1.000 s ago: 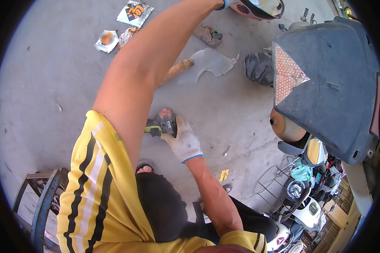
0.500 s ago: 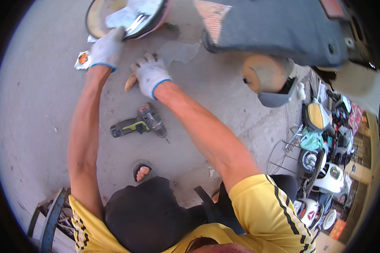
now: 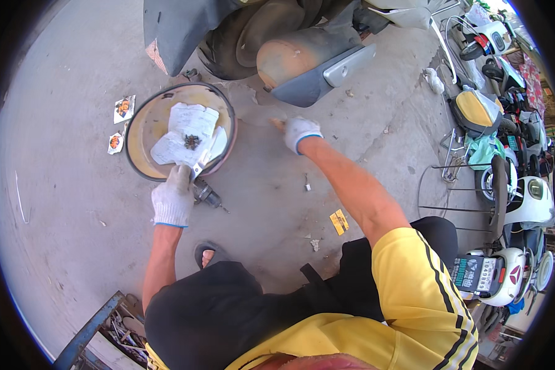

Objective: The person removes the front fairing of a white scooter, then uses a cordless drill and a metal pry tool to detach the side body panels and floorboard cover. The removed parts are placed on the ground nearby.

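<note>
My left hand (image 3: 179,188), in a white knit glove, is closed on the near rim of a round basin-like container (image 3: 144,142), beside a flat metal piece (image 3: 200,164). Inside lie white sheets (image 3: 185,120) and a small heap of dark hardware (image 3: 192,142). A cordless drill (image 3: 208,197) lies on the ground below it, its grip hidden. My right hand (image 3: 300,132), gloved, is closed around a brown, rough object (image 3: 279,123) at the right of the container, mostly hidden by the fingers.
A dark vehicle body (image 3: 185,28) with a wheel and rusty cylinder (image 3: 283,58) stands ahead. Parked scooters (image 3: 536,203) and a wire rack (image 3: 450,188) line the right. A blue metal frame (image 3: 89,324) is at lower left. Scraps (image 3: 123,108) lie on the concrete floor (image 3: 68,185).
The container has moved toward me and down over the drill, with my left hand at its rim. My right hand left the drill and now grips the brown object, shifted rightward. The view has turned.
</note>
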The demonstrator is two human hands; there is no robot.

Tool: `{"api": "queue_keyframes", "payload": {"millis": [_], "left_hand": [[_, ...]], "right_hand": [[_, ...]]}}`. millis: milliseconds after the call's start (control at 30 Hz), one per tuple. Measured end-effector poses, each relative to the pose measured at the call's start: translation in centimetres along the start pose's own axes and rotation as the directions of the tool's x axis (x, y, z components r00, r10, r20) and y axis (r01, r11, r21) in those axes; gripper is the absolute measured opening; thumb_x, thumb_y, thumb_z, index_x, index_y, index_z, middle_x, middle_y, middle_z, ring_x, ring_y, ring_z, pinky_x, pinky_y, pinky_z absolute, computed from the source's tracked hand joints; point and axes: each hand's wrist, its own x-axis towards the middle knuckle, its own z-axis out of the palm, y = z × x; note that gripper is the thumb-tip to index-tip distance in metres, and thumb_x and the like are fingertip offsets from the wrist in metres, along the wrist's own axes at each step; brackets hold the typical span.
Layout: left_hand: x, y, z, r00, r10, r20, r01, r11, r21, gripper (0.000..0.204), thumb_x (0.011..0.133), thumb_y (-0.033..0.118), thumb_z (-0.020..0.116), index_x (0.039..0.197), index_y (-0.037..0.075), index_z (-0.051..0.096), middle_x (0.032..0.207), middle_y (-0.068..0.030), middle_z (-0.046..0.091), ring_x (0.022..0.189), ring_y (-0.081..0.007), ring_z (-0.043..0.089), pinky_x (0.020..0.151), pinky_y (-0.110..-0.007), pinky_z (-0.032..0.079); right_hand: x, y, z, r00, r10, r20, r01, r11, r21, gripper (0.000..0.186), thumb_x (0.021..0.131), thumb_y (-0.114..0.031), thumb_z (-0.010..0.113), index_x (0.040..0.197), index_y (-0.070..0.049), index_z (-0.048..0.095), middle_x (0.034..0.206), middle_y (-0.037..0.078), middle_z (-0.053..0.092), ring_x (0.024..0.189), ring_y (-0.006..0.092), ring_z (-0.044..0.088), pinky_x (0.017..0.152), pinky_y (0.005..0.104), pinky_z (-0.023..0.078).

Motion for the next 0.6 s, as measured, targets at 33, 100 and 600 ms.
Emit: {"api": "queue_keyframes", "payload": {"millis": [33, 100, 600], "left_hand": [[-0.5, 1.1, 0.0, 0.998, 0.057, 0.013, -0.056, 0.998, -0.014, 0.023, 0.089, 0.014, 0.075, 0.107, 0.012, 0.062, 0.104, -0.0136, 0.070, 0.083, -0.0404, 0.072, 0.069, -0.053, 0.057], [-1.7, 3.6, 0.4, 0.989, 0.129, 0.078, -0.126, 0.991, -0.050, 0.025, 0.086, 0.012, 0.076, 0.106, 0.013, 0.061, 0.105, -0.0116, 0.070, 0.082, -0.0388, 0.073, 0.067, -0.052, 0.057], [-3.0, 11.7, 3.1, 0.920, 0.348, -0.179, -0.376, 0.912, -0.163, 0.030, 0.083, 0.001, 0.068, 0.109, 0.014, 0.063, 0.113, -0.0067, 0.073, 0.067, -0.0368, 0.071, 0.059, -0.049, 0.055]], "right_hand": [[-0.8, 2.6, -0.9, 0.993, 0.094, 0.069, -0.098, 0.993, 0.064, 0.036, 0.098, -0.029, 0.063, 0.118, -0.003, 0.079, 0.113, 0.023, 0.078, 0.101, 0.0402, 0.077, 0.089, 0.0480, 0.061], [-1.7, 6.5, -1.8, 0.929, 0.263, 0.262, -0.319, 0.925, 0.204, 0.043, 0.096, -0.037, 0.069, 0.117, 0.000, 0.078, 0.108, 0.021, 0.079, 0.098, 0.0365, 0.077, 0.089, 0.0457, 0.061], [-9.0, 28.1, -18.1, 0.982, 0.189, -0.018, -0.189, 0.982, 0.002, 0.086, 0.085, -0.048, 0.084, 0.155, -0.007, 0.055, 0.144, 0.020, 0.068, 0.128, 0.0414, 0.067, 0.104, 0.0465, 0.056]]}}
